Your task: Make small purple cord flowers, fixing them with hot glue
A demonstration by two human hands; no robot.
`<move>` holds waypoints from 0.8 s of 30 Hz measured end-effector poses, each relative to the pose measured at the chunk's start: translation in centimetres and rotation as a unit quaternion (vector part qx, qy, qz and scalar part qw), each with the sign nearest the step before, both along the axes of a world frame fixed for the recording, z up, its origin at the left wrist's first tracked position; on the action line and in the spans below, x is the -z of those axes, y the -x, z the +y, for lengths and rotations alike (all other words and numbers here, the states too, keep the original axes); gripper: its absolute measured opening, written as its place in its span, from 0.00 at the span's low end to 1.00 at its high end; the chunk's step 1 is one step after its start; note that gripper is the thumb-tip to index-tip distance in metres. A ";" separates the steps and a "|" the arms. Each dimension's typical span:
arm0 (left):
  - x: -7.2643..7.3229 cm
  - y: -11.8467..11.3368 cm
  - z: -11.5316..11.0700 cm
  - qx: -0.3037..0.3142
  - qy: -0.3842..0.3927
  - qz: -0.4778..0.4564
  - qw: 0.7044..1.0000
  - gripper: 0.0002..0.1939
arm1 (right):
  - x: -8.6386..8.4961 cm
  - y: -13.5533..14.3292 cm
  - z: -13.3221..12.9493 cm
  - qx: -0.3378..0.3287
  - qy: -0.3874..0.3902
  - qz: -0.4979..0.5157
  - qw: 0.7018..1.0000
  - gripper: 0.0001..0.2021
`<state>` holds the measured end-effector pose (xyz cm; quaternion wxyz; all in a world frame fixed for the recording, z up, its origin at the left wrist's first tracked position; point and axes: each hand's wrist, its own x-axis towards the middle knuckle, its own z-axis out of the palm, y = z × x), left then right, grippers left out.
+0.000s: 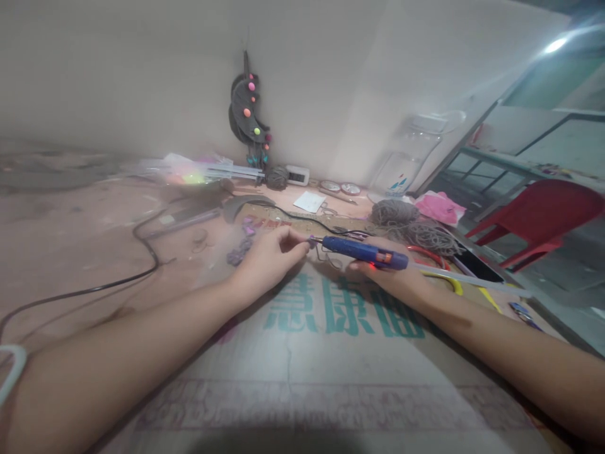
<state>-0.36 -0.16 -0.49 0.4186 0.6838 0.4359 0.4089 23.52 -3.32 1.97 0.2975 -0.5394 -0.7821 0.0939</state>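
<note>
Blue glue gun [362, 251], probably light, rigid, best gripped right of its metal tip [318, 239]: right hand [396, 277] curled around it; left hand [274, 252], nearly closed, pinching a small purple piece [311, 243]

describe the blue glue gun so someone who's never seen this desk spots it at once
Look for large green characters on the work surface. Just beyond them, the right hand holds the glue gun, its metal tip pointing toward the left hand. Its slim dark-blue body, with a red glow beneath, stands out from the grey yarn behind it.
</note>
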 end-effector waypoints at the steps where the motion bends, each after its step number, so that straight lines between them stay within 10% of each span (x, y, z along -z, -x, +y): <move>1: 0.0 0.0 0.0 0.000 0.000 -0.002 1.000 0.10 | 0.0 0.0 0.0 0.000 0.001 0.002 1.000 0.09; 24: -0.1 0.0 0.0 0.006 0.001 -0.005 1.000 0.09 | 0.0 0.3 -0.1 0.016 -0.015 0.010 1.000 0.09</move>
